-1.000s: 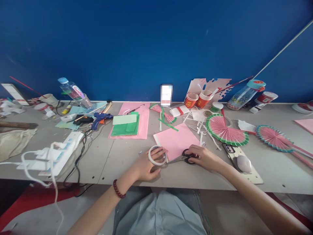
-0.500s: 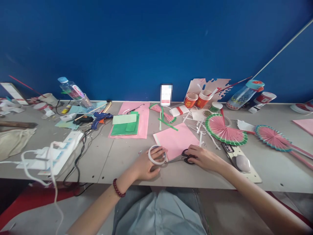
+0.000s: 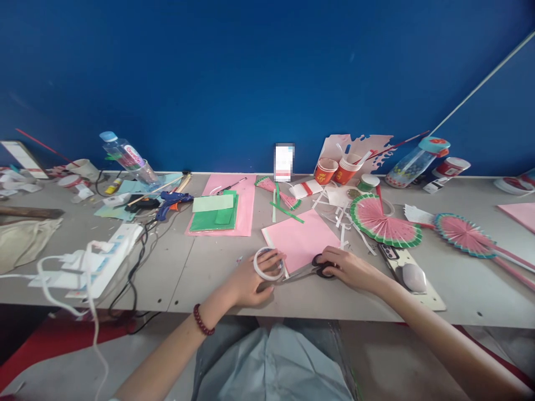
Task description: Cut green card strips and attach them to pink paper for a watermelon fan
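On the table in front of me lies a sheet of pink paper [image 3: 307, 236] with a white strip along its left edge. My left hand [image 3: 246, 284] rests at its lower left corner, carrying a white roll of tape [image 3: 256, 267] looped around its fingers; the thumb stands apart. My right hand [image 3: 349, 268] is closed round the black handles of a pair of scissors [image 3: 321, 272]. The blades point left, low over the table, toward the paper's lower corner near my left fingers. Whether the blades touch the strip I cannot tell.
Green paper [image 3: 200, 221] lies on pink sheets at the left, near a glue gun [image 3: 167, 203] and a power strip [image 3: 111, 262]. White paper scraps [image 3: 345, 231], a watermelon-patterned paper fan [image 3: 376, 220], red paper cups [image 3: 326, 170] and a phone [image 3: 390, 252] lie or stand at the right.
The scissor blades show more plainly and reach a little further left beneath the paper's corner. My right hand has barely shifted; my left hand stays in place.
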### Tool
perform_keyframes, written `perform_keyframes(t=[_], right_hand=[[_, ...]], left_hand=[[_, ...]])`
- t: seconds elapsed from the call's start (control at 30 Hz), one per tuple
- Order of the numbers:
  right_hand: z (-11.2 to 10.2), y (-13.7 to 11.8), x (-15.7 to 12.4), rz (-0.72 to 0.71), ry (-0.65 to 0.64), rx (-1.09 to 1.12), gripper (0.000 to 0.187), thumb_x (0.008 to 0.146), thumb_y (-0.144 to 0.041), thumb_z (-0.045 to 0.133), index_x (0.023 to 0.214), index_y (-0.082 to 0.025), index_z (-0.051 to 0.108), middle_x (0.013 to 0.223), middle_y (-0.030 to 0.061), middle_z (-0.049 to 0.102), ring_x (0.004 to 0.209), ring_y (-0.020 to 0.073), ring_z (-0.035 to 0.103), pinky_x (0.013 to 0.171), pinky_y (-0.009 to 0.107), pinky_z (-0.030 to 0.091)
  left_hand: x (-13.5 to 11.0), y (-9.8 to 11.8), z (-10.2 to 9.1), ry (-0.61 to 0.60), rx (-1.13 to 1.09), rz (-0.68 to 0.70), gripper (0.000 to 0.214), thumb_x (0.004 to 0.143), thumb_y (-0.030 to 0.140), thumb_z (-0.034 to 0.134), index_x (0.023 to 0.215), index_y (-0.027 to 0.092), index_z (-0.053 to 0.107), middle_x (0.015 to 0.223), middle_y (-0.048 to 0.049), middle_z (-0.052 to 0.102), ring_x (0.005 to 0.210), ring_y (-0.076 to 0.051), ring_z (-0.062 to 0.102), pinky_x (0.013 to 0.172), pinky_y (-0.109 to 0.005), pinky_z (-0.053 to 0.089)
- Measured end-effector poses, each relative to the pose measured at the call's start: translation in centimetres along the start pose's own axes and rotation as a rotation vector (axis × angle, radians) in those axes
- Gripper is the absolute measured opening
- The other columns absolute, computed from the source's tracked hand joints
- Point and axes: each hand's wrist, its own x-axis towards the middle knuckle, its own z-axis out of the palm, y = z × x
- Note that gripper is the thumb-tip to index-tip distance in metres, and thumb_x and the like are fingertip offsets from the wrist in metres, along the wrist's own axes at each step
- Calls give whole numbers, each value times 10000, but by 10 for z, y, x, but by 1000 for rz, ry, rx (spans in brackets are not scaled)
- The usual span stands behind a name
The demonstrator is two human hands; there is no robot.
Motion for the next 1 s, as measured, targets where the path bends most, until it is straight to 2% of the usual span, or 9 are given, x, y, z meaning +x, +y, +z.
perform_keyframes(t=[0.27,0.4,0.6,0.73,0.83,0.93,1.0], right_hand=[[-7,7,-10,62,38,81,158,841,-260,547,975,-232,627,981,52,647,822,186,601,755,314,470],[-9,19,-9,114,191,44,214,858,-350,539,1010,-235,636,991,60,652,810,196,600,721,326,473],[-7,38,0,251,395,-158,226,833,-393,563,951,-228,661,968,60,661,859,233,601,731,348,462],[-1,41,5,250,435,-206,207,836,-387,549,867,-218,663,918,59,646,873,231,593,751,342,456],[0,37,7,251,436,-245,216,851,-385,531,847,-215,664,892,63,638,876,234,583,766,346,448],[-1,33,8,255,420,-276,227,865,-375,518,848,-206,670,872,69,642,874,239,576,773,349,442],[-1,31,8,262,413,-286,229,864,-369,519,843,-200,672,864,73,645,869,242,576,764,348,441]], left_hand=[[0,2,-2,2,-14,5,473,762,222,564,1233,249,533,1528,-52,312,1403,-294,269,1105,-482,314],[0,3,-1,12,-17,-2,493,759,227,573,1249,245,516,1527,-56,310,1402,-287,268,1106,-470,319],[2,2,1,78,-8,-7,545,768,163,536,1302,244,467,1516,-66,330,1393,-260,287,1100,-454,329],[0,0,3,155,16,-53,498,814,119,466,1298,239,483,1478,-68,397,1371,-243,327,1080,-443,353],[-1,-1,4,262,49,-103,442,854,130,441,1275,247,511,1416,-71,473,1341,-238,371,1085,-462,335],[0,-2,5,421,31,-127,339,880,176,478,1202,250,555,1234,-66,606,1222,-210,494,1088,-458,329],[1,-2,5,530,-18,-125,216,887,191,507,1076,240,601,1050,-43,663,1077,-179,578,1065,-436,361]])
